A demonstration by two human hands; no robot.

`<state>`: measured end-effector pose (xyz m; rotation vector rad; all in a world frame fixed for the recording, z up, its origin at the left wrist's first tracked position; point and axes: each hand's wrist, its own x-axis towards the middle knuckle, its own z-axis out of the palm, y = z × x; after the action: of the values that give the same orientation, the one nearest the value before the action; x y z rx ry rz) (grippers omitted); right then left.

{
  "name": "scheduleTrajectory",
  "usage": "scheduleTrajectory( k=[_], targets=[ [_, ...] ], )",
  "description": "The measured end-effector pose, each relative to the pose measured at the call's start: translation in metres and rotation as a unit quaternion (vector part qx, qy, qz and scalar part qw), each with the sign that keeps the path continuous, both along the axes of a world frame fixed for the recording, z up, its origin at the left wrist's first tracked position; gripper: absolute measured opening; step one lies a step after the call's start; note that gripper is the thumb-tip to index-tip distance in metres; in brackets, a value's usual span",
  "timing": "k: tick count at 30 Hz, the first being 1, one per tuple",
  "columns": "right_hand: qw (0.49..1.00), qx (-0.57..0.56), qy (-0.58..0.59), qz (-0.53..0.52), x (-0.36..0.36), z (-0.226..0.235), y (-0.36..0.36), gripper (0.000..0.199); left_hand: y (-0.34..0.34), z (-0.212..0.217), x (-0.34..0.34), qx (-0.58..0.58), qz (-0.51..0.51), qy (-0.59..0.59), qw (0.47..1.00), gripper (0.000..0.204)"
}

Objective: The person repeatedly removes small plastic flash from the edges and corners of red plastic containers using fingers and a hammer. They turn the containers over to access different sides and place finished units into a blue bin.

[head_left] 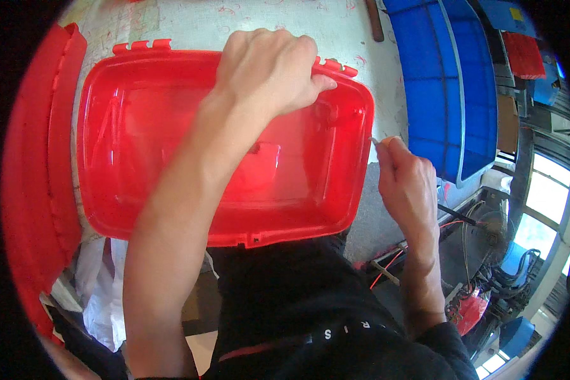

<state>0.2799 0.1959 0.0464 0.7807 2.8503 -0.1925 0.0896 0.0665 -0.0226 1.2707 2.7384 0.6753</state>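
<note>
A big red see-through plastic lid (pixel 171 158) lies flat on a white scratched table (pixel 247 19), right in front of the person. The left hand (pixel 269 69) reaches over the lid and grabs its far edge, fingers curled over the rim. The right hand (pixel 405 180) sits just beside the lid's right edge and pinches a small thin tool (pixel 375 142). A blue plastic crate (pixel 443 76) stands to the right. Another red plastic piece (pixel 38 158) lies on the left.
</note>
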Motion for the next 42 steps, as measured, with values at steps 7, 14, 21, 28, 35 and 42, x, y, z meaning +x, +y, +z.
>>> scheduleTrajectory(
  k=[7, 14, 21, 28, 35, 42],
  targets=[
    [0.999, -0.022, -0.025, 0.011, 0.034, 0.006, -0.024, 0.012, 0.000, 0.006, 0.003, -0.020, 0.016, 0.019, 0.999, 0.038],
    [0.993, -0.100, -0.048, 0.048, 0.072, 0.026, -0.040, 0.015, 0.001, 0.010, -0.002, -0.045, -0.004, -0.004, 0.999, 0.052],
    [0.838, -0.440, 0.242, -0.212, 0.054, -0.039, 0.004, 0.033, -0.002, 0.019, 0.000, -0.035, -0.025, -0.030, 0.999, 0.058],
    [0.730, -0.588, 0.275, -0.215, 0.029, -0.084, 0.014, 0.031, 0.007, 0.032, 0.001, -0.101, 0.007, -0.082, 0.991, 0.052],
    [0.718, -0.617, 0.259, -0.194, 0.012, -0.090, 0.026, 0.033, 0.011, 0.030, 0.004, -0.108, 0.028, -0.068, 0.991, 0.047],
    [0.728, -0.597, 0.285, -0.178, 0.012, -0.090, 0.018, 0.032, 0.013, 0.026, 0.005, -0.109, 0.045, -0.057, 0.991, 0.051]
  ],
)
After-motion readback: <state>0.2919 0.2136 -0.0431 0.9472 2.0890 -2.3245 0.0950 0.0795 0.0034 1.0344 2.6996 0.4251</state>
